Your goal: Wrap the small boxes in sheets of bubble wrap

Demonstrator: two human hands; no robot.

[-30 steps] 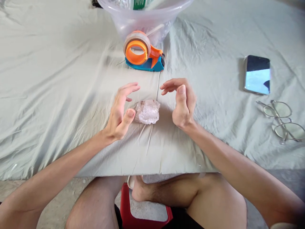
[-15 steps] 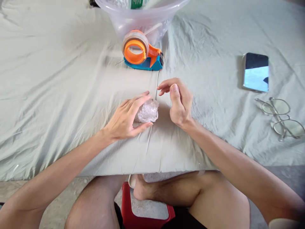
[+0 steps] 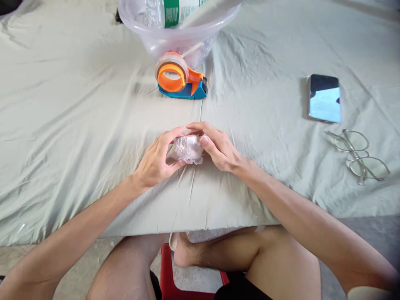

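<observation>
A small bundle in crumpled clear plastic [image 3: 188, 149], perhaps bubble wrap, is between my hands near the front of the cloth-covered table. My left hand [image 3: 158, 156] grips it from the left, thumb along the near side and fingers at the far side. From the right, my right hand [image 3: 218, 148] closes on it, the thumb at its right upper edge and the fingers curved over the back. What the plastic wraps is hidden.
An orange and blue tape dispenser [image 3: 181, 79] stands beyond my hands, before a translucent plastic basin [image 3: 178, 35] holding a green-labelled bottle [image 3: 171, 12]. To the right lie a phone [image 3: 325, 100] and eyeglasses [image 3: 359, 154]. The wrinkled cloth [image 3: 78, 137] ends above my legs.
My right hand has moved left and come onto the plastic bundle. My left hand has closed in on it, and the bundle has turned slightly. The view has shifted a little.
</observation>
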